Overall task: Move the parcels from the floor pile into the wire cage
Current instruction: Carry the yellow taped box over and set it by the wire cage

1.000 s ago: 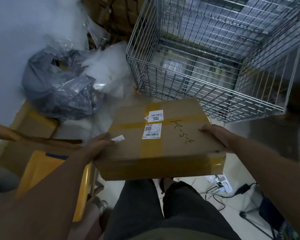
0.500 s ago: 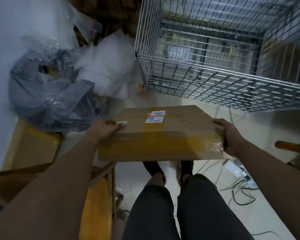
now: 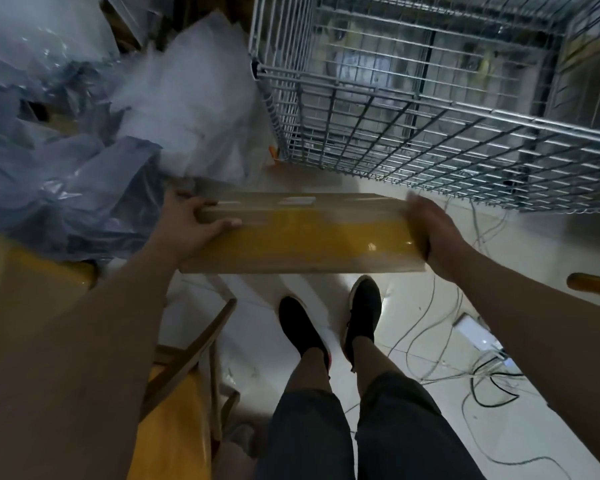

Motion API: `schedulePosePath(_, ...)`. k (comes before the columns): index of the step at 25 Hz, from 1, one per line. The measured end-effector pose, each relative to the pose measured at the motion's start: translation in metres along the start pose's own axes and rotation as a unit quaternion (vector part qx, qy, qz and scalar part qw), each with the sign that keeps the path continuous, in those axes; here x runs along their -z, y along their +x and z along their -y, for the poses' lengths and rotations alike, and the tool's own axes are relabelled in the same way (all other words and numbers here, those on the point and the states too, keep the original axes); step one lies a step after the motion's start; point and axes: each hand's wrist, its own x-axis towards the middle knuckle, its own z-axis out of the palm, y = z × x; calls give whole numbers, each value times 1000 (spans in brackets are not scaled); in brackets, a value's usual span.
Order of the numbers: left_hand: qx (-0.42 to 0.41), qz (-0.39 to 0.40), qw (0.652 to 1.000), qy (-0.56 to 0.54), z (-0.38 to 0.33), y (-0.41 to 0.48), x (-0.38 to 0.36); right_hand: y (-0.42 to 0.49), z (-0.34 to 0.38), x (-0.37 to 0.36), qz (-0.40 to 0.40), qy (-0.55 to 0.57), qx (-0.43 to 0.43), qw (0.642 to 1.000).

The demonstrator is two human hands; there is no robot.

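A flat cardboard parcel (image 3: 302, 237) wrapped in yellow tape hangs in the air at mid-frame, its near side face toward me and white labels on top. My left hand (image 3: 187, 223) grips its left end, thumb on the near face. My right hand (image 3: 430, 230) grips its right end. The wire cage (image 3: 413, 109) stands just beyond the parcel, its near rim above and behind it. Pale parcels lie blurred on the cage bottom.
Grey and clear plastic bags (image 3: 84, 168) are heaped at the left. Yellow parcels (image 3: 32, 289) and a wooden frame (image 3: 194, 344) lie at lower left. Loose cables (image 3: 465, 358) and a white power strip (image 3: 475, 334) cross the floor at right. My feet (image 3: 329, 327) stand below the parcel.
The parcel has risen and tipped so its top is seen edge-on, and moved closer to the cage's near rim. I have stood up straighter; both feet show now.
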Motion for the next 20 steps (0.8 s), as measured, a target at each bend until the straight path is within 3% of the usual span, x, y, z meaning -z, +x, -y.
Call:
schedulePosePath(6, -10, -45, 994, 97, -4, 54, -32, 53, -15, -11, -34, -110, 48, 992)
schedulePosePath(12, 21, -2, 993, 113, -17, 71, -56, 86, -19, -4, -59, -218, 106, 968)
schedulePosePath(15, 19, -8, 992, 121, -26, 82, -64, 99, -17, -2, -60, -312, 154, 936)
schedulePosePath(20, 13, -24, 993, 111, -44, 103, -73, 115, -22, 0, -17, -471, 140, 871)
